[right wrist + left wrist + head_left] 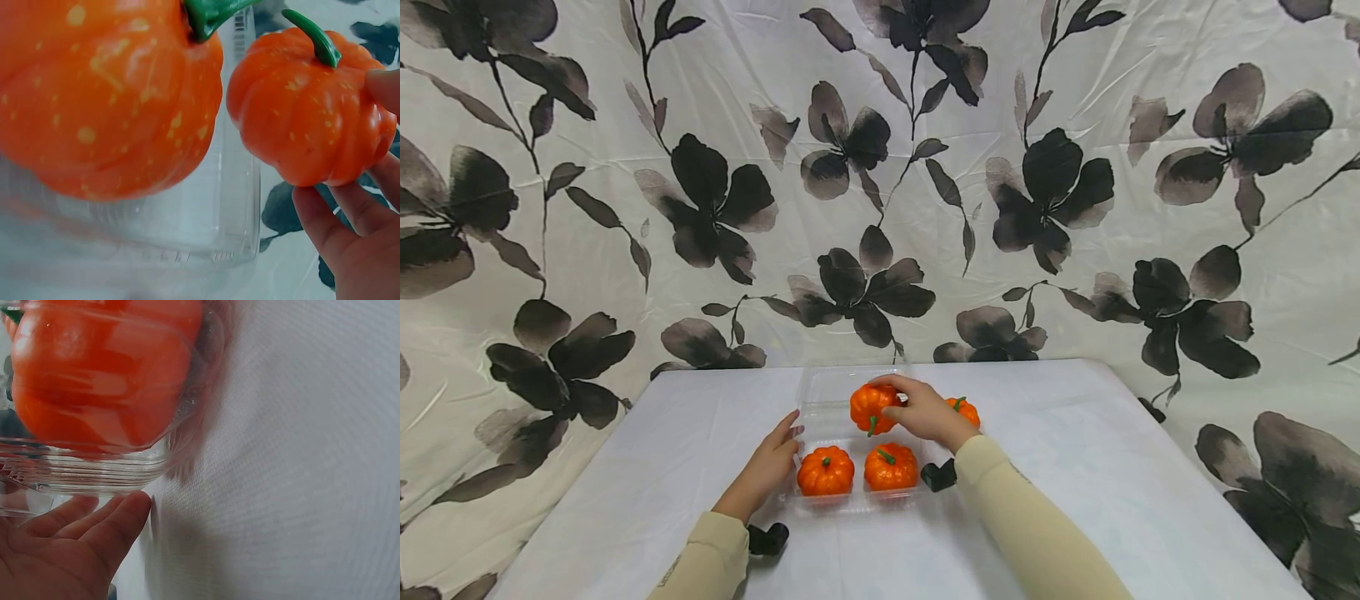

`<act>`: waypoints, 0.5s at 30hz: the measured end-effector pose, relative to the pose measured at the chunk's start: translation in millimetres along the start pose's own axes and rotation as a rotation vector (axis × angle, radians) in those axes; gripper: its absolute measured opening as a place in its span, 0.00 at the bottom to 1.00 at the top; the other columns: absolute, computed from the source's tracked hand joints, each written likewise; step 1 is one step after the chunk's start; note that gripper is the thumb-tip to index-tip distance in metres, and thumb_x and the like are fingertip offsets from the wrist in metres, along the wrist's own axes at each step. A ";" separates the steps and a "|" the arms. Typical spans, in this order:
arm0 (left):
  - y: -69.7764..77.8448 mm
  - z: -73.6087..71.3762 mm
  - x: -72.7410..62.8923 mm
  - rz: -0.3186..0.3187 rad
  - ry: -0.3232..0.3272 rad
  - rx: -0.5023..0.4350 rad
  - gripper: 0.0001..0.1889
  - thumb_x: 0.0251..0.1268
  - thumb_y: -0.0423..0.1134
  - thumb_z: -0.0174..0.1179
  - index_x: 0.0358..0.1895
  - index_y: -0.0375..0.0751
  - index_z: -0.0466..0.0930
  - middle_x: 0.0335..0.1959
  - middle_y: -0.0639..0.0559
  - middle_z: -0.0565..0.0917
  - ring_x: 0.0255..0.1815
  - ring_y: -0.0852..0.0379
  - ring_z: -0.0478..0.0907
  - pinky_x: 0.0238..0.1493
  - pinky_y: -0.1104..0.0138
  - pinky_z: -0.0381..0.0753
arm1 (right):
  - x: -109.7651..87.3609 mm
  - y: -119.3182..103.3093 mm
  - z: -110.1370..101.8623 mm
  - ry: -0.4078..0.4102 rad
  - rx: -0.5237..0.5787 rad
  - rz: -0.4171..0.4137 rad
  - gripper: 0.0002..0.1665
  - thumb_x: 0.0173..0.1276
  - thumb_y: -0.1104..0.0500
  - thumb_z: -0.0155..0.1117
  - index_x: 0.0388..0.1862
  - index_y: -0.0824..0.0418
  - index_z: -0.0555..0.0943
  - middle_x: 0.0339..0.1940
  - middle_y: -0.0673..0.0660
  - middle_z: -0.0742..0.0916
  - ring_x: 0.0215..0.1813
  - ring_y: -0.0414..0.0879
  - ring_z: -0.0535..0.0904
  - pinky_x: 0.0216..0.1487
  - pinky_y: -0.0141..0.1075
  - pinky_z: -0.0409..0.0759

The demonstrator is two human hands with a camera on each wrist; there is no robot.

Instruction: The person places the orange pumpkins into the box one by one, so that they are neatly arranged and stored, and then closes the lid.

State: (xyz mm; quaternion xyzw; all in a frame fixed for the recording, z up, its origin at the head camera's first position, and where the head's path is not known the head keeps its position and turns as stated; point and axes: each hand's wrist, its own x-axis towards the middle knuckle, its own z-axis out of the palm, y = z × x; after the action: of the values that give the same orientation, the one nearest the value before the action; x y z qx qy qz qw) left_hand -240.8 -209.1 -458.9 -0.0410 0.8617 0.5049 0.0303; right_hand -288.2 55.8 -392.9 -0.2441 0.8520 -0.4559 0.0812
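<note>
My right hand (pixel 928 410) grips a small orange toy pumpkin (pixel 868 405) with a green stem, thumb on one side and fingers beneath. It is over the back part of a clear plastic container (pixel 859 490). Two more pumpkins sit in the front of that container, a left one (pixel 825 472) and a right one (pixel 891 468). Along the container's left side is my left hand (pixel 769 463), its fingers extended with the tips at the ribbed wall. The left wrist view shows one pumpkin (pixel 103 378) through the clear plastic.
Another orange pumpkin (pixel 965 412) lies on the white table (pixel 1045 467) beyond my right wrist, partly hidden by it. A clear lid (pixel 827 386) stands out behind the container. A floral-printed sheet (pixel 955 250) hangs behind the table. Black wrist devices (pixel 767 540) show below the hands.
</note>
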 end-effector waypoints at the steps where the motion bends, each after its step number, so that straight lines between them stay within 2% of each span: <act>1: -0.1 -0.1 0.1 0.001 0.000 -0.001 0.32 0.72 0.38 0.40 0.78 0.47 0.45 0.74 0.35 0.61 0.71 0.34 0.63 0.65 0.42 0.69 | 0.9 -1.1 0.9 -0.002 -0.010 -0.004 0.25 0.68 0.60 0.59 0.61 0.40 0.75 0.61 0.50 0.80 0.61 0.53 0.75 0.60 0.47 0.79; 7: -1.5 -0.1 1.2 -0.002 -0.004 0.003 0.32 0.72 0.38 0.40 0.78 0.47 0.45 0.74 0.36 0.61 0.71 0.34 0.63 0.65 0.42 0.69 | 6.9 -5.4 6.9 -0.014 -0.089 -0.034 0.24 0.69 0.60 0.59 0.62 0.42 0.75 0.62 0.50 0.80 0.63 0.52 0.75 0.63 0.47 0.77; 15: -3.1 -0.2 2.6 -0.004 -0.004 0.010 0.32 0.72 0.39 0.40 0.78 0.47 0.45 0.74 0.36 0.61 0.70 0.35 0.65 0.65 0.42 0.70 | 12.0 -13.3 13.5 -0.028 -0.118 -0.053 0.25 0.68 0.60 0.59 0.61 0.41 0.76 0.62 0.49 0.80 0.62 0.51 0.76 0.62 0.47 0.78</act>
State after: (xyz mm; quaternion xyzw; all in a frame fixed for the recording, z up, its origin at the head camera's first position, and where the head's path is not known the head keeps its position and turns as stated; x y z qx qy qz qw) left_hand -243.0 -210.9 -461.7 -0.0417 0.8641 0.5004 0.0333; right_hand -289.2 33.8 -388.7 -0.2773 0.8694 -0.4035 0.0662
